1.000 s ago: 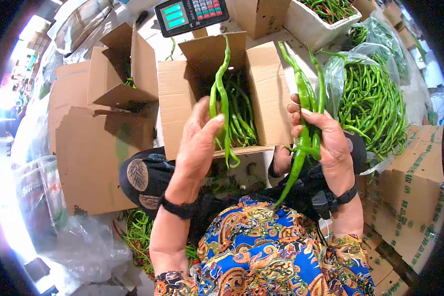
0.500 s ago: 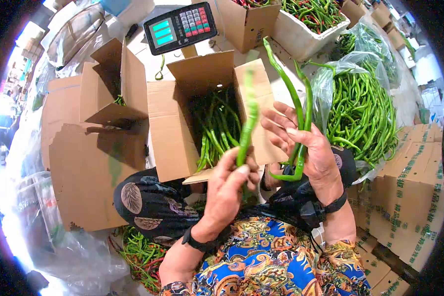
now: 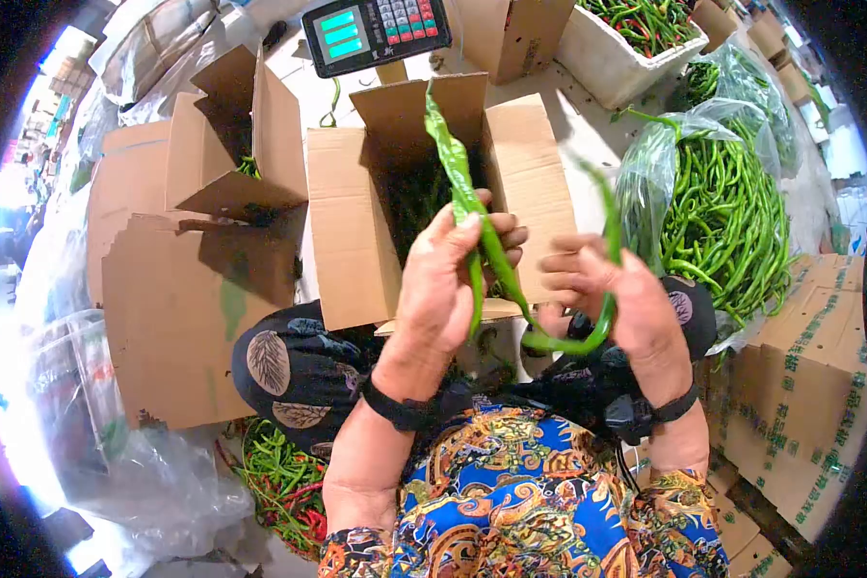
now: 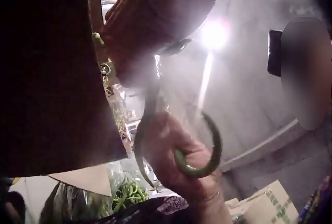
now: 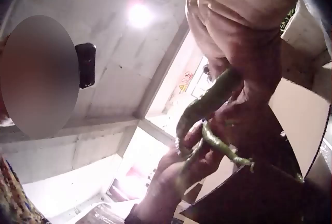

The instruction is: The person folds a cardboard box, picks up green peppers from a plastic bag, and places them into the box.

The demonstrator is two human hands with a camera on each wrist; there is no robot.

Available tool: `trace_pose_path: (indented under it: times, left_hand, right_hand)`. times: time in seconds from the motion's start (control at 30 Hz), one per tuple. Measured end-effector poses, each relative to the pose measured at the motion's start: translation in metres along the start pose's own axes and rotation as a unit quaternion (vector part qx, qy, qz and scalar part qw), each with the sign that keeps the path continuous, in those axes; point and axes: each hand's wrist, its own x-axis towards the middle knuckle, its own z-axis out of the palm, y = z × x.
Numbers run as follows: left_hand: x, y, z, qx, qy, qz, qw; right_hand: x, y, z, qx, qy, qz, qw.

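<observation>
Over the near edge of an open cardboard box (image 3: 347, 226), my left hand (image 3: 432, 289) grips long green chili peppers (image 3: 458, 173) between thumb and fingers. Their tips point up and away, and the lower ends hang past the palm. To its right, my right hand (image 3: 641, 303) holds one curved green chili pepper (image 3: 607, 313) by the thumb, its other fingers reaching toward the left hand. That pepper's bent end shows below the right hand (image 4: 189, 156) in the left wrist view. More green chili peppers lie inside the box, mostly in shadow.
A scale display (image 3: 376, 34) stands behind the box. At right is a clear plastic bag (image 3: 645, 183) heaped with green chili peppers; beyond it, a white foam box (image 3: 636, 72) of mixed peppers. Another cardboard box (image 3: 284, 135) stands left. Red and green peppers (image 3: 279, 472) lie by the left knee.
My left hand moved down toward the right hand, then back up-left, and now holds more than the one pepper seen half a second ago. The right hand went from several peppers to one.
</observation>
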Motion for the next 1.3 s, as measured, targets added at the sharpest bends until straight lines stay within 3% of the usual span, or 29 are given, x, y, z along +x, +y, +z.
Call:
trace_pose_path:
  times: [0.03, 0.07, 0.1, 0.27, 0.33, 0.37, 0.43, 0.47, 0.53, 0.57, 0.63, 0.67, 0.7, 0.77, 0.8, 0.9, 0.93, 1.07, 1.13, 1.3]
  left_hand:
    - [0.002, -0.001, -0.013, -0.045, -0.047, -0.003, 0.998]
    - [0.001, 0.001, -0.020, -0.061, -0.067, -0.019, 0.996]
    - [0.000, 0.001, -0.025, -0.076, -0.086, -0.035, 0.993]
    - [0.004, -0.012, -0.033, -0.107, -0.114, -0.059, 0.986]
    - [0.002, -0.012, -0.032, -0.101, -0.113, -0.062, 0.987]
    - [0.000, -0.012, -0.027, -0.064, -0.107, -0.062, 0.990]
    - [-0.006, -0.011, -0.012, -0.026, -0.103, -0.061, 0.992]
    - [-0.012, -0.010, 0.000, 0.114, -0.077, -0.047, 0.989]
    - [-0.017, -0.015, 0.012, 0.330, -0.062, 0.004, 0.942]
    - [-0.018, -0.027, 0.014, 0.366, -0.071, 0.099, 0.923]
    - [-0.012, -0.046, 0.005, 0.543, -0.033, 0.267, 0.795]
    - [-0.018, -0.038, 0.017, 0.475, -0.019, 0.185, 0.860]
    - [-0.017, -0.034, 0.016, 0.476, -0.020, 0.185, 0.860]
    - [-0.014, -0.019, 0.009, 0.328, -0.053, 0.049, 0.942]
    - [-0.013, -0.012, 0.006, 0.238, -0.055, 0.017, 0.970]
    - [-0.008, -0.001, -0.008, 0.087, -0.087, -0.005, 0.992]
    - [-0.008, 0.002, -0.011, 0.099, -0.083, -0.005, 0.992]
    - [-0.005, 0.001, -0.016, 0.082, -0.085, -0.001, 0.993]
    - [-0.004, 0.000, -0.016, 0.050, -0.087, -0.007, 0.995]
    - [0.000, 0.002, -0.027, -0.009, -0.083, -0.041, 0.996]
  right_hand:
    - [0.001, -0.005, -0.016, 0.024, 0.031, 0.013, 0.999]
    - [0.002, -0.006, -0.025, 0.086, -0.025, -0.010, 0.996]
    - [0.004, -0.004, -0.030, 0.094, -0.011, -0.015, 0.995]
    - [0.009, 0.000, -0.022, 0.164, -0.081, -0.017, 0.983]
    - [0.009, -0.004, -0.007, 0.161, -0.047, -0.020, 0.986]
    - [0.008, -0.005, -0.003, 0.157, -0.014, -0.023, 0.987]
    - [0.013, -0.001, -0.004, 0.166, -0.039, -0.026, 0.985]
    - [0.015, 0.001, 0.003, 0.178, -0.063, -0.034, 0.981]
    - [0.020, 0.004, 0.013, 0.160, -0.077, -0.057, 0.982]
    - [0.025, 0.012, 0.011, 0.168, -0.055, -0.059, 0.982]
    - [0.026, 0.015, 0.019, 0.131, -0.048, -0.061, 0.988]
    - [0.028, 0.017, 0.022, 0.134, -0.058, -0.073, 0.987]
    - [0.026, 0.013, 0.023, 0.134, -0.058, -0.074, 0.987]
    - [0.016, -0.002, 0.026, 0.001, -0.081, -0.092, 0.992]
    - [0.011, -0.010, 0.025, -0.054, -0.038, -0.138, 0.988]
    - [0.000, -0.032, 0.005, -0.132, 0.036, -0.234, 0.962]
    - [-0.002, -0.036, -0.003, -0.078, 0.032, -0.233, 0.969]
    - [-0.008, -0.037, -0.020, -0.054, 0.039, -0.172, 0.983]
    - [-0.007, -0.028, -0.023, -0.076, -0.003, -0.080, 0.994]
    - [0.000, 0.006, -0.008, -0.084, -0.030, -0.047, 0.995]
